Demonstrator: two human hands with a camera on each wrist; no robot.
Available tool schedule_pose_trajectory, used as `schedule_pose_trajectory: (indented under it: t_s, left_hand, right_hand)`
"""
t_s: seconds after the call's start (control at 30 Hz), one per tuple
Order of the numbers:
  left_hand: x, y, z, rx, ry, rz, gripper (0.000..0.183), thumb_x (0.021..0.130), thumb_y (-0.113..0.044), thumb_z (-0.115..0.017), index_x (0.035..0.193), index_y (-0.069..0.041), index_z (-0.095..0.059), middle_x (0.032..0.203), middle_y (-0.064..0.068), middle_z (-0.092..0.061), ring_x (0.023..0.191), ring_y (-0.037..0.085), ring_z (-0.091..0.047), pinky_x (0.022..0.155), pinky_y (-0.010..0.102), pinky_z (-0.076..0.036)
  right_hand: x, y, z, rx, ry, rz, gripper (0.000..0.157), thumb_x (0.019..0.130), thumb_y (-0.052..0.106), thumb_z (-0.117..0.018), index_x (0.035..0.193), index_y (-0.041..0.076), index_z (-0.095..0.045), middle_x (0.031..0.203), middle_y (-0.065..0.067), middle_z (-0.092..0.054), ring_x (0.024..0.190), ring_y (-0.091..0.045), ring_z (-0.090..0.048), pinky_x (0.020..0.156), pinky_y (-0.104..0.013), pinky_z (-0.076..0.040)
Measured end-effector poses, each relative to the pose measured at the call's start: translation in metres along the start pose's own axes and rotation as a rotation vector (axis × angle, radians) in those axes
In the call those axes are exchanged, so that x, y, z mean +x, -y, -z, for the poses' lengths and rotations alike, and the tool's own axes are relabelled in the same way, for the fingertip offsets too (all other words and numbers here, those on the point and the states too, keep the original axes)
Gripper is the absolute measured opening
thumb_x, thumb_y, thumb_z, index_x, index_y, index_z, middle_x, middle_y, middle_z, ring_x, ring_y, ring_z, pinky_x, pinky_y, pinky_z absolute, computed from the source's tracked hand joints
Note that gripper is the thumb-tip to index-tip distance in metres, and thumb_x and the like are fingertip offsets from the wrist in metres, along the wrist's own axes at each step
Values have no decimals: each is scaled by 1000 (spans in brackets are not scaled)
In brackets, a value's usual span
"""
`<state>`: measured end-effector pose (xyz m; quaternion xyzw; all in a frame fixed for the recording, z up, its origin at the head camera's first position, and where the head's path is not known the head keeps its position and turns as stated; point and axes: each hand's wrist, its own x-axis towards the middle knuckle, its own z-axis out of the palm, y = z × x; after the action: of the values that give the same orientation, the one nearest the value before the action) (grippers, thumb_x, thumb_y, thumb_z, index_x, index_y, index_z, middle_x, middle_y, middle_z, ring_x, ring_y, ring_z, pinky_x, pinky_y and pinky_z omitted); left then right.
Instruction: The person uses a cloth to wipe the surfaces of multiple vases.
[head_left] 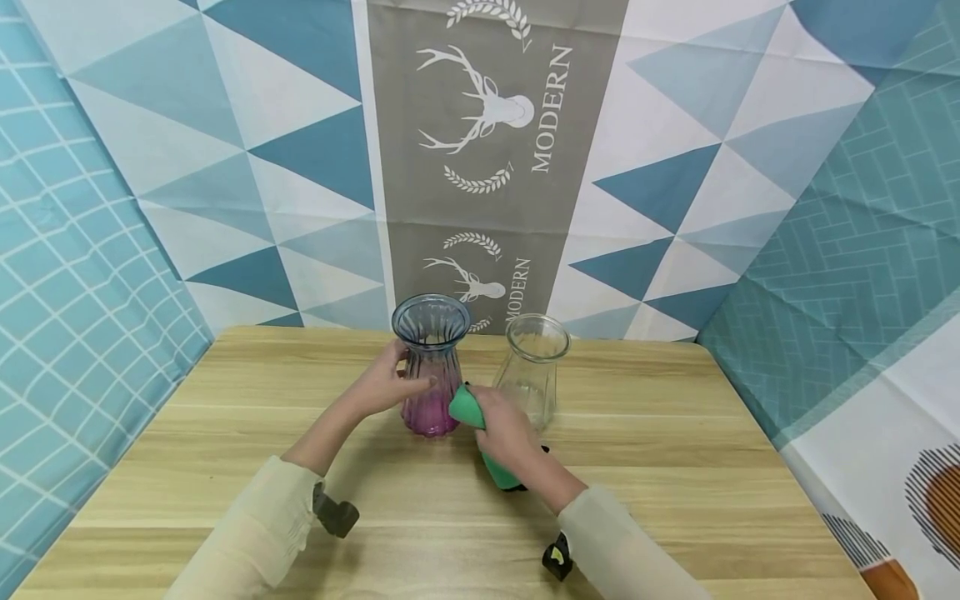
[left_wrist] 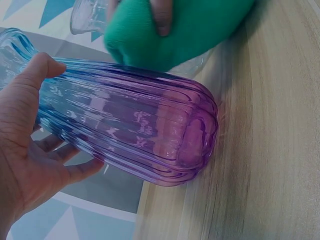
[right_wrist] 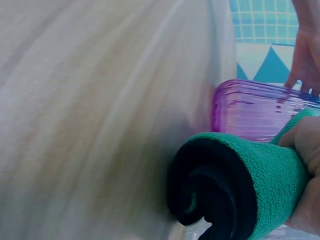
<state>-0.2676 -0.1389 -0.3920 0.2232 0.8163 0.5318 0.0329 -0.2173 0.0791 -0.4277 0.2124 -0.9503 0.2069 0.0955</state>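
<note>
A ribbed glass vase (head_left: 431, 392), blue at the flared rim and purple-pink at the base, stands upright on the wooden table. My left hand (head_left: 386, 382) holds it from the left, thumb on the near side and fingers round the far side, as the left wrist view shows with the vase (left_wrist: 135, 120). In my right hand (head_left: 510, 429) is a green cloth (head_left: 467, 408) with dark edging, gripped in a bunch. The cloth (left_wrist: 175, 35) is against or very close to the vase's right side. Its lower end hangs rolled in the right wrist view (right_wrist: 270, 175).
A clear glass vase (head_left: 538, 342) stands just right of the purple one, partly hidden behind my right hand. The wooden table (head_left: 420, 542) ends at the back against a patterned cloth backdrop (head_left: 315, 167). Dark wrist devices (head_left: 335, 512) sit at both cuffs.
</note>
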Motion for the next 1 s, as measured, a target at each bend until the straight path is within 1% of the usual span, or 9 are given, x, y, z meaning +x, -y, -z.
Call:
schedule_pose_trajectory:
  t_s: [0.1, 0.27, 0.33, 0.4, 0.5, 0.57, 0.73, 0.8, 1.0]
  left_hand:
    - [0, 0, 0, -7, 5, -3, 73, 82, -14, -69, 142, -6, -28, 140, 19, -38, 129, 36, -39, 105, 53, -39]
    - [1, 1, 0, 10, 3, -8, 72, 82, -14, -69, 141, -5, -30, 138, 19, -40, 128, 37, -41, 103, 53, -41]
    - [1, 1, 0, 13, 5, -10, 71, 82, -14, -69, 141, -5, -30, 138, 19, -41, 128, 37, -41, 103, 52, -42]
    - [0, 0, 0, 10, 6, -11, 71, 82, -14, -69, 141, -6, -30, 138, 19, -41, 127, 36, -42, 103, 52, -42]
    - [-1, -1, 1, 5, 4, -15, 72, 82, -13, -69, 142, -7, -30, 138, 18, -40, 127, 36, -41, 103, 53, -41]
    - [-1, -1, 1, 8, 1, -18, 71, 82, -12, -69, 141, -7, -30, 137, 18, -40, 126, 36, -42, 103, 53, -42]
    - [-1, -1, 1, 11, 2, -18, 71, 81, -13, -69, 141, -7, -31, 137, 18, -42, 126, 36, -43, 102, 52, -42]
    - [0, -1, 0, 14, 2, -18, 72, 81, -13, -70, 141, -8, -31, 137, 18, -42, 126, 36, -43, 102, 52, -43]
    - [1, 0, 0, 13, 5, -29, 71, 81, -12, -70, 141, -9, -32, 137, 17, -41, 126, 36, -43, 101, 52, -43]
  right_hand:
    - [-2, -3, -4, -3, 60, -21, 57, 78, 2, -67, 133, 6, -49, 126, -11, -58, 115, -27, -55, 94, -40, -51]
    - [-3, -6, -7, -1, 132, -36, 53, 80, 2, -65, 131, 7, -51, 119, -10, -61, 107, -24, -58, 86, -38, -53]
    - [-4, -7, -8, 16, 139, -47, 53, 80, 2, -64, 131, 7, -51, 118, -10, -61, 106, -23, -59, 85, -38, -54]
    - [-5, -8, -7, 41, 124, -62, 54, 79, 1, -64, 131, 6, -51, 120, -10, -61, 107, -23, -59, 86, -39, -53]
    - [-5, -8, -5, 96, 68, -71, 56, 77, -1, -63, 131, 5, -50, 122, -12, -59, 107, -25, -59, 87, -41, -53]
    - [-4, -6, -2, 129, 10, -73, 57, 76, -3, -63, 132, 5, -50, 122, -12, -60, 106, -25, -59, 87, -42, -53]
    - [1, -2, 4, 158, -174, -36, 59, 76, -3, -63, 133, 7, -50, 121, -12, -61, 105, -25, -60, 86, -40, -54]
    - [3, 1, 6, 167, -233, -23, 60, 76, -3, -63, 133, 8, -50, 123, -12, -61, 106, -26, -60, 86, -40, -54]
    - [11, 9, 14, 223, -360, -10, 63, 75, -3, -64, 135, 10, -48, 126, -13, -59, 107, -28, -60, 85, -42, -54]
